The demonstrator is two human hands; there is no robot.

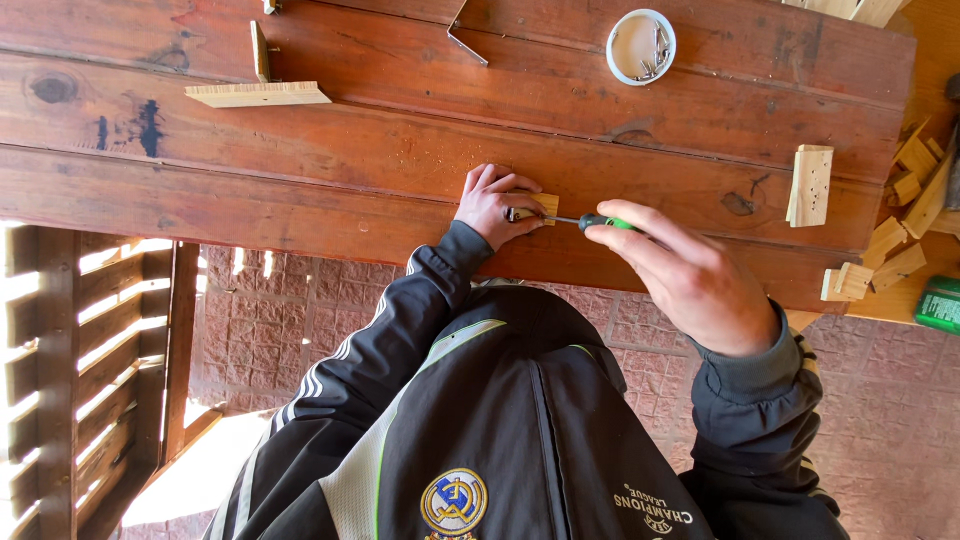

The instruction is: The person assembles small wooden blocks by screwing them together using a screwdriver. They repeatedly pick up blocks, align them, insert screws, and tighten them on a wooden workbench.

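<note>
My left hand (492, 205) presses a small pale wooden block (545, 204) against the dark red-brown wooden table (350, 160), near its front edge. My right hand (685, 275) grips a screwdriver with a green and black handle (605, 222). Its thin metal shaft points left and meets the side of the block, right by my left fingers. Both arms wear black sleeves with white stripes.
A white round tub of screws (641, 46) stands at the back. A long wood strip (258, 94) lies back left, a bent metal bracket (465, 38) at the top. A drilled block (810, 185) and several wood offcuts (900, 220) sit right. A slatted wooden piece (85, 370) stands low left.
</note>
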